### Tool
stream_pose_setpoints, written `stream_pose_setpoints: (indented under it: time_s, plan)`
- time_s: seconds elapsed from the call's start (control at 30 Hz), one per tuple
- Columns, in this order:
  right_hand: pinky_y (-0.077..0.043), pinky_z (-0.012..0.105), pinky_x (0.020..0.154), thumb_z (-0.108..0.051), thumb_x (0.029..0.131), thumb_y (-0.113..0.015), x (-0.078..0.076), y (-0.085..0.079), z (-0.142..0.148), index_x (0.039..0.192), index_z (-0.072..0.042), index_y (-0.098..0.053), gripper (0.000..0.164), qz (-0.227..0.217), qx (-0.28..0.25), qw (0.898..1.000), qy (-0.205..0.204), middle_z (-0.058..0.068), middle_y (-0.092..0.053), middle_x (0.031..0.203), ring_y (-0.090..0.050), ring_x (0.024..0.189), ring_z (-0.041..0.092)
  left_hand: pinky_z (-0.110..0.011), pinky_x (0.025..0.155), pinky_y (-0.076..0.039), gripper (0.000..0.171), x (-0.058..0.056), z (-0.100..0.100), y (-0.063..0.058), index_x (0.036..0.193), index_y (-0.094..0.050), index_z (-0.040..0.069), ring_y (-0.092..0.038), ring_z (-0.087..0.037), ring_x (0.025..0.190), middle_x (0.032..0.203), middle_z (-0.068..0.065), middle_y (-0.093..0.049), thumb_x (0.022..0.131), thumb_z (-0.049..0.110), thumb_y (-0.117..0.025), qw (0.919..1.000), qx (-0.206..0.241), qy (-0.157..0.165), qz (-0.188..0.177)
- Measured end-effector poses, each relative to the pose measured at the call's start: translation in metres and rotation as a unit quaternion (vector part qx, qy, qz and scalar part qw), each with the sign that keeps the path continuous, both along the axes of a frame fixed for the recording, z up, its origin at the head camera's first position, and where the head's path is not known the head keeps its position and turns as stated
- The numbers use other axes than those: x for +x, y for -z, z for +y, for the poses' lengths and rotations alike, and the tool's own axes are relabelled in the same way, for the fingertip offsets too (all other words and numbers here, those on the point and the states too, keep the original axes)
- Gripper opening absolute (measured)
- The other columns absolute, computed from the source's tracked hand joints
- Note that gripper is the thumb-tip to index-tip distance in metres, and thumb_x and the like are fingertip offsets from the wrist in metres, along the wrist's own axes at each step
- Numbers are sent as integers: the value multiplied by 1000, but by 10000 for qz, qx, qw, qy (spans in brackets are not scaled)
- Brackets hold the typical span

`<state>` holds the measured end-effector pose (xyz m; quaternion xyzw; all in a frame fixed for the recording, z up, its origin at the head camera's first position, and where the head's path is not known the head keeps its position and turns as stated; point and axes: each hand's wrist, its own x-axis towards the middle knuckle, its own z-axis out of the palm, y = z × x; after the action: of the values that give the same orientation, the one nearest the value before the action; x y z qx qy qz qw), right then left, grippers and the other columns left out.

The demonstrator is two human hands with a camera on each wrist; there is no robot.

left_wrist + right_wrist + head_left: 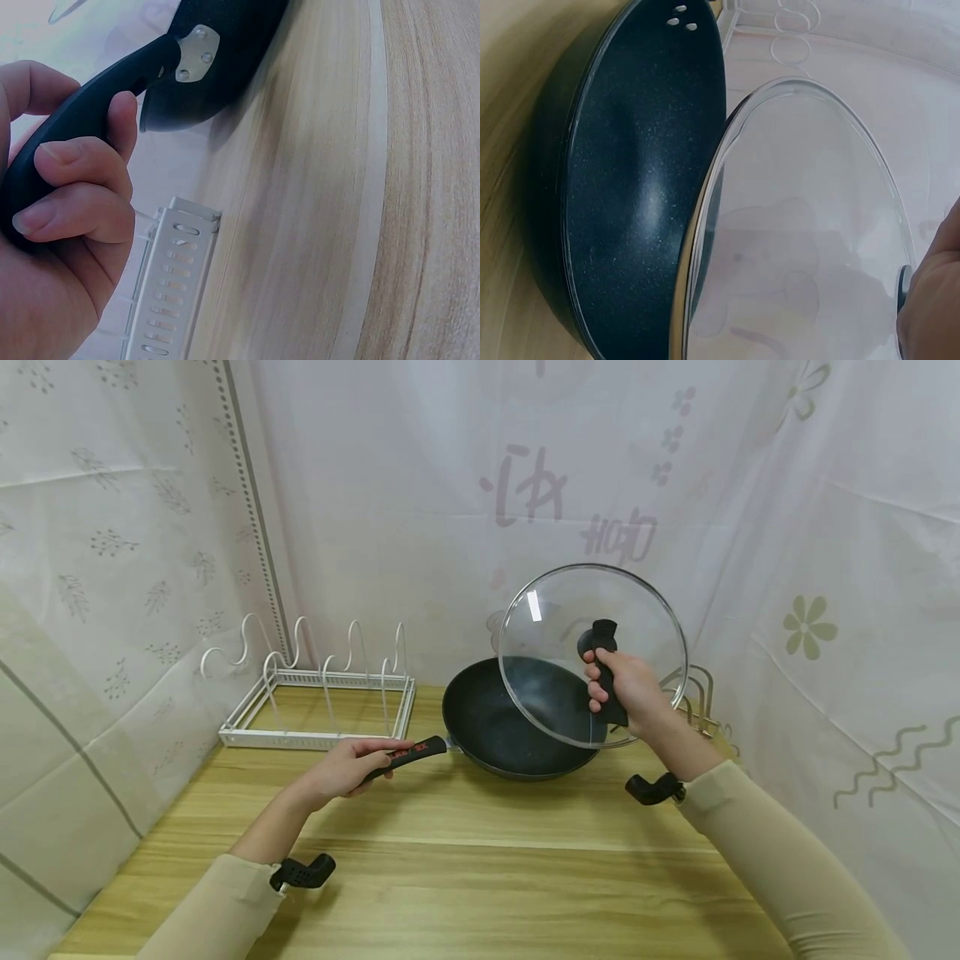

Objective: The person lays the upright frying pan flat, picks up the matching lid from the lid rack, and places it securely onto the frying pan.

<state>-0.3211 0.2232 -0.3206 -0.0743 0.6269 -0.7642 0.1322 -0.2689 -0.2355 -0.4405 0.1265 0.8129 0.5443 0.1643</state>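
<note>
A dark wok (517, 718) sits on the wooden table with its long black handle (408, 755) pointing left. My left hand (348, 770) grips that handle, fingers curled beneath it, as the left wrist view shows up close. In my right hand (626, 687) is the black handle (609, 693) of a round glass lid (555, 610) with a metal rim. The lid is held up and tilted above the right part of the wok, so the wok's inside shows through the glass. In the right wrist view only part of the right hand (934, 300) appears at the edge.
A white rack (281, 739) with curved wire dividers stands at the back left of the table (465, 877). Behind the right forearm is a metal wire holder (701, 697), partly hidden. Printed white curtains (390, 527) hang at the back and sides.
</note>
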Motion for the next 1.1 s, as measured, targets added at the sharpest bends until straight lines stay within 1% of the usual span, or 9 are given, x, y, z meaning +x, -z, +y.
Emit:
stream_pose_setpoints:
  time_s: [0.17, 0.4, 0.63, 0.87, 1.1]
  plan:
    - [-50, 21, 50, -35, 121, -36, -2, 3, -2, 123, -11, -48, 27, -81, -49, 9999, -91, -6, -49, 82, -46, 52, 7, -22, 46, -30, 45, -1, 0, 0, 154, -66, 18, -36, -8, 48, 103, -18, -71, 110, 18, -54, 10000, 1, 0, -9]
    - [-50, 22, 50, -36, 121, -37, -2, 5, -6, 123, -11, -49, 28, -130, 111, 9998, -129, -7, -50, 82, -46, 52, 7, -22, 46, -30, 45, 0, 0, 0, 153, -67, 18, -36, -8, 48, 102, -17, -71, 110, 18, -54, 10000, 4, -6, -8]
    - [-49, 20, 51, -36, 121, -33, -3, 9, -11, 125, -8, -46, 31, -233, 178, 9992, -265, -7, -47, 82, -44, 53, 7, -23, 46, -30, 45, 0, 0, 0, 153, -67, 19, -37, -9, 49, 103, -18, -71, 110, 18, -54, 10000, -34, -26, 0]
    - [-49, 21, 53, -35, 121, -35, -4, 14, -17, 125, -8, -48, 31, -344, 272, 9986, -301, -6, -48, 83, -45, 54, 7, -22, 46, -30, 45, 0, 1, -1, 153, -67, 19, -36, -9, 49, 103, -18, -71, 110, 18, -54, 10000, -48, -32, -2]
    - [-49, 22, 52, -35, 121, -34, -6, 19, -23, 128, -5, -48, 33, -367, 366, 9983, -268, -6, -48, 84, -45, 54, 7, -22, 46, -30, 45, 2, 1, -1, 154, -66, 18, -36, -9, 49, 103, -18, -71, 110, 19, -54, 10000, -16, -29, -7]
